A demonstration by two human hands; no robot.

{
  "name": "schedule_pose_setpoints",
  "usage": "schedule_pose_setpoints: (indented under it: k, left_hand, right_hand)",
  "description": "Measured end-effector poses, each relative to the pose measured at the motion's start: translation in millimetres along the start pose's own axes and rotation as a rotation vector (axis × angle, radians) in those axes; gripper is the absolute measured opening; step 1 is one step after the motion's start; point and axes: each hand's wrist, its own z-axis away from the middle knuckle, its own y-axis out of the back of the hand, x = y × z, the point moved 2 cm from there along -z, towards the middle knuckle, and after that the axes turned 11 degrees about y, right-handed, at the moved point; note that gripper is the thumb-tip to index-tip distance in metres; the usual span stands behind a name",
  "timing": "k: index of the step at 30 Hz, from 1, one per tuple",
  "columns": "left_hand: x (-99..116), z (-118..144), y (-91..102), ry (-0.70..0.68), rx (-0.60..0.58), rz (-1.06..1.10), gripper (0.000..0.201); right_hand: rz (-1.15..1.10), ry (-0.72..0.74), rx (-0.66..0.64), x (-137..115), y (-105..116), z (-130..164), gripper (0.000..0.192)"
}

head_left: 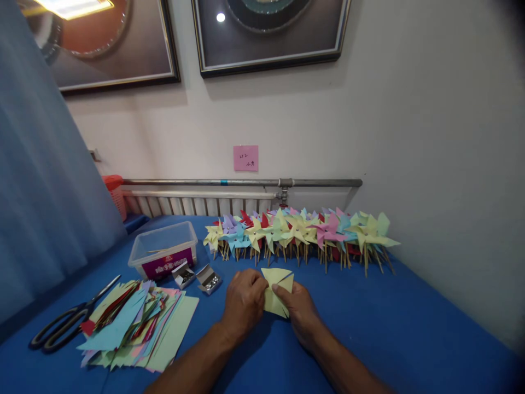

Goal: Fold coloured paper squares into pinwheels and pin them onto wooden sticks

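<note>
the left hand (243, 302) and the right hand (298, 310) meet over the blue table (410, 328), both pinched onto one folded yellow paper piece (278, 293), which sits between them just above the cloth; the left fingers close on its left edge, the right fingertips clamp its lower right corner, and its points stand up toward the wall. taking that yellow paper piece as the landmark: just behind it, along the wall, runs a long row of finished paper pinwheels (301, 232) in yellow, pink, blue, purple, red and green, standing on thin wooden sticks. to its left, near the left hand, lie two small open boxes of pins (197, 277), side by side. further left and a little back sits a clear plastic tub (164, 249) with a purple label. left and nearer the person lies a loose stack of cut coloured paper sheets (137, 325), and at the far left of that stack rest black-handled scissors (68, 322), blades pointing toward the tub. high behind the landmark, a pink note (245, 157) is stuck on the wall above a grey pipe (241, 182).
</note>
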Motion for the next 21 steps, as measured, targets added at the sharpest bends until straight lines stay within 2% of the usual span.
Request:
schedule_pose_setpoints:
  k: [2, 4, 8, 10, 12, 14, 21]
  left_hand:
    - [1, -1, 1.2, 0.026, -0.036, 0.084, 0.022]
    - [0, -3, 2.1, 0.119, -0.074, 0.247, 0.017]
    - [-9, -11, -1.6, 0.565, -0.142, 0.653, 0.008]
    - [-14, -12, -7.2, 0.764, -0.246, 0.844, 0.016]
    - [-16, -12, -13.0, 0.879, -0.353, 0.995, 0.026]
    - [-17, -11, -17.6, 0.931, -0.398, 1.076, 0.033]
    - [-19, -8, -25.2, 0.978, -0.353, 1.077, 0.035]
  right_hand:
    - [0.058, 0.017, 0.026, 3, 4, -3, 0.044]
    - [0.115, 0.032, 0.065, 5, 9, -8, 0.044]
    - [0.15, 0.075, 0.086, 7, 13, -14, 0.048]
    - [0.148, 0.093, 0.054, 4, 10, -13, 0.05]
    - [0.154, 0.097, 0.015, -1, 6, -8, 0.049]
    - [0.149, 0.094, -0.012, -6, 1, -3, 0.046]
    - [0.14, 0.068, -0.051, -9, -5, 4, 0.049]
